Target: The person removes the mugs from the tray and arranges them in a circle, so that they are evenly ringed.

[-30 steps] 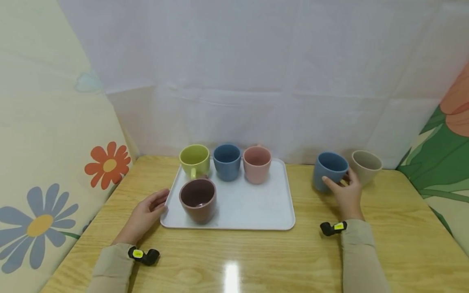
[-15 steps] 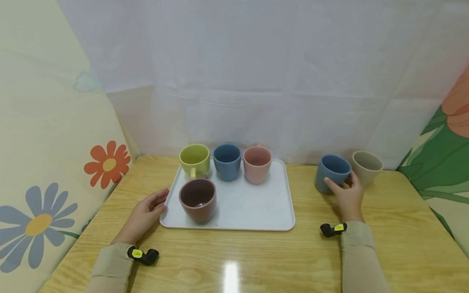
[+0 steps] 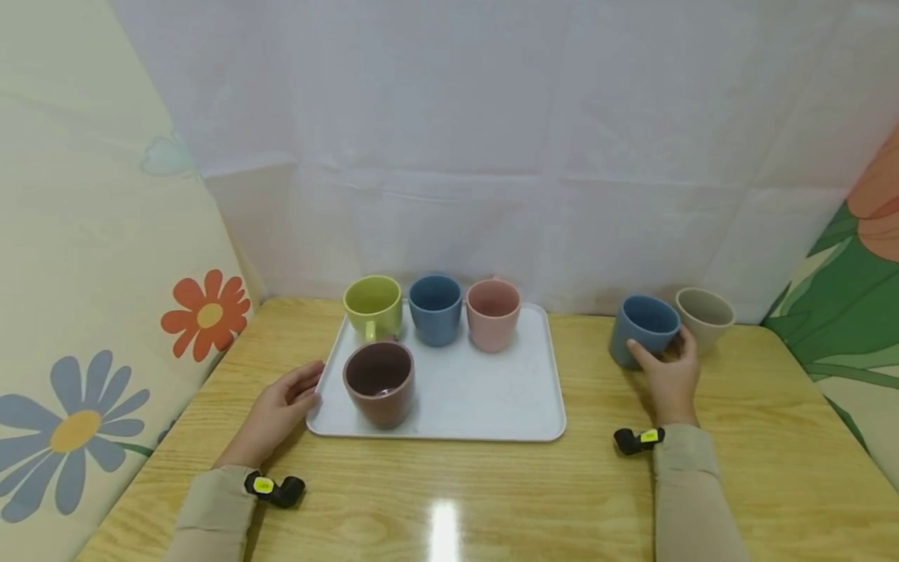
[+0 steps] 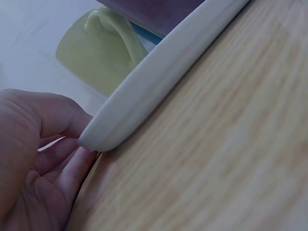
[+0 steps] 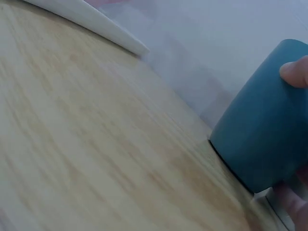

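On the right of the table, my right hand (image 3: 670, 382) grips a blue cup (image 3: 635, 343), thumb on the near side and fingers round its right side. The right wrist view has the cup (image 5: 264, 125) upright, its base at the wooden surface. Right behind that hand is a beige cup (image 3: 705, 312). My left hand (image 3: 277, 414) holds the left rim of a white tray (image 3: 485, 406); the left wrist view has its digits above and below the tray's edge (image 4: 144, 91). On the tray stand a brown mug (image 3: 382, 386), a green mug (image 3: 374, 308), a blue mug (image 3: 435, 312) and a pink mug (image 3: 493, 316).
A white cloth (image 3: 449, 156) hangs along the back of the wooden table (image 3: 449, 499). Flower-patterned cloths (image 3: 77, 234) close off the left and right sides. Bare table lies between the tray and the blue cup in my right hand.
My right hand has shifted the blue cup slightly to the right, closer to the beige cup. The left hand and the tray have stayed in place.
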The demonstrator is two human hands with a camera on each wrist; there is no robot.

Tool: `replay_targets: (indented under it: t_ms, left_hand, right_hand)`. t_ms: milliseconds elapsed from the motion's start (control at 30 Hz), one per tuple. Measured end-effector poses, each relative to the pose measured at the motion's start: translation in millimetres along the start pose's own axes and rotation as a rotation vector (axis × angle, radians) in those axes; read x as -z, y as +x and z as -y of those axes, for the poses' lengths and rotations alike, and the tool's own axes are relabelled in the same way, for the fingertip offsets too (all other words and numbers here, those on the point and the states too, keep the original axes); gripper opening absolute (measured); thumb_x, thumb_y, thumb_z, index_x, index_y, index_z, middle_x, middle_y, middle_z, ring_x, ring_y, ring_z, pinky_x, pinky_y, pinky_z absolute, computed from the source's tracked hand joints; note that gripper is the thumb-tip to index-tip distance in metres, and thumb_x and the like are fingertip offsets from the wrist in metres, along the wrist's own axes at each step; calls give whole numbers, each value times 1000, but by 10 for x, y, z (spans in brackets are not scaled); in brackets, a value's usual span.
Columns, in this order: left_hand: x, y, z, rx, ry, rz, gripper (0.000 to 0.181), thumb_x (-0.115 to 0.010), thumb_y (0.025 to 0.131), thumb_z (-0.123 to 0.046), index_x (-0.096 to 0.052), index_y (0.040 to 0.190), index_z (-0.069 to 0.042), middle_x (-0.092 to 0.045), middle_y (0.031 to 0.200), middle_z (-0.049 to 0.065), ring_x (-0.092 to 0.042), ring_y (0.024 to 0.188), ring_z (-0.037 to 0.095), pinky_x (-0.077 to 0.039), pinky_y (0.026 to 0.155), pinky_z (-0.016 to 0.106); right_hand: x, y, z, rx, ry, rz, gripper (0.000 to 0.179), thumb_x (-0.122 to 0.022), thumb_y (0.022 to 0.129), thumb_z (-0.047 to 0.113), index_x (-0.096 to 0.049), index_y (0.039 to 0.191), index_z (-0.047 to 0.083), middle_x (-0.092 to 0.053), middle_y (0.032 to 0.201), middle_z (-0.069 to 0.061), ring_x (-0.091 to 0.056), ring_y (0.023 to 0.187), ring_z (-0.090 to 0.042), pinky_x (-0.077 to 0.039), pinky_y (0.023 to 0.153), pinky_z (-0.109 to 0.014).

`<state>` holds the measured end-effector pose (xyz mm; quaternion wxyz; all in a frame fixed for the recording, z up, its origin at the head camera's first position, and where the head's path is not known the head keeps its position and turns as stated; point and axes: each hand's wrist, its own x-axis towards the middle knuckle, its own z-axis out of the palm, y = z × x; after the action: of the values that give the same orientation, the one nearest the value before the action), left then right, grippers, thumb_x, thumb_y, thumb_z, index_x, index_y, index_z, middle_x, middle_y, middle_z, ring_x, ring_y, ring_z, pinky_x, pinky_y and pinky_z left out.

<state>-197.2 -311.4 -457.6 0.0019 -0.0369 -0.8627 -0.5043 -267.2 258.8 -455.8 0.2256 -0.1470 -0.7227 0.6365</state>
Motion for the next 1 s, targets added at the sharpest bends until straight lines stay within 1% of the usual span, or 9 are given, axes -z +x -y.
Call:
replay_targets:
  t_ms: [67,100,300,367,500,600,733,900,1000]
  left_hand:
    - [3,-4,6,4,6,-1,54,-57,103,-6,-37,152,7,-47,149,28,-50,132,21,-40,92,2]
    - [5,-6,6,5,10,-2,54,-57,103,-6,-37,152,7,-48,148,28,-50,132,22,-40,92,2]
    - [3,-10,-12,25,9,10,55,-55,104,-10,-35,154,5,-47,149,27,-44,138,38,-38,91,1]
    - [1,-6,-14,26,4,8,55,-55,104,-9,-35,153,6,-47,149,28,-44,138,38,-39,92,1]
    - [1,-1,-16,29,2,2,55,-55,104,-6,-36,153,6,-47,149,27,-47,136,32,-40,92,2]
    - [-5,3,-33,27,1,4,55,-55,104,-6,-35,153,6,-46,150,28,-46,136,33,-39,91,1]
    - [-11,3,-46,24,4,5,54,-55,104,-6,-35,153,7,-46,150,29,-43,138,40,-38,91,1]
    - [-8,2,-35,31,23,2,54,-55,104,-7,-36,153,5,-47,150,27,-43,137,40,-38,92,1]
    - [-4,2,-24,28,24,0,54,-55,104,-7,-36,153,6,-47,149,27,-45,136,38,-38,92,1]
  right_hand:
    - [4,-14,-7,-4,3,-6,88,-83,84,14,-34,156,9,-44,152,-15,-43,136,-28,-38,116,-39]
    - [7,-22,-14,-4,0,-11,88,-83,84,14,-34,156,9,-43,152,-15,-42,136,-28,-37,116,-39]
    - [6,-33,-42,11,14,-37,88,-83,83,11,-33,156,7,-35,152,-16,-38,139,-29,-34,119,-35]
    - [-5,-20,-48,22,36,-38,88,-82,83,9,-33,156,8,-37,152,-15,-39,139,-27,-35,118,-35]
    - [-26,6,-64,37,80,-46,86,-82,83,5,-34,154,9,-42,146,-12,-42,135,-25,-38,116,-35]
    - [-27,18,-72,47,93,-61,84,-81,82,4,-35,153,9,-43,143,-10,-43,132,-24,-39,114,-35]
    - [-29,12,-69,62,112,-74,82,-80,82,2,-37,152,8,-44,139,-7,-43,131,-23,-41,112,-34]
    - [-29,-4,-59,82,111,-87,80,-79,83,1,-38,151,7,-42,139,-6,-43,132,-24,-41,112,-33]
    - [-34,-13,-45,109,112,-112,76,-77,84,1,-40,150,5,-41,138,-5,-44,131,-23,-41,112,-31]
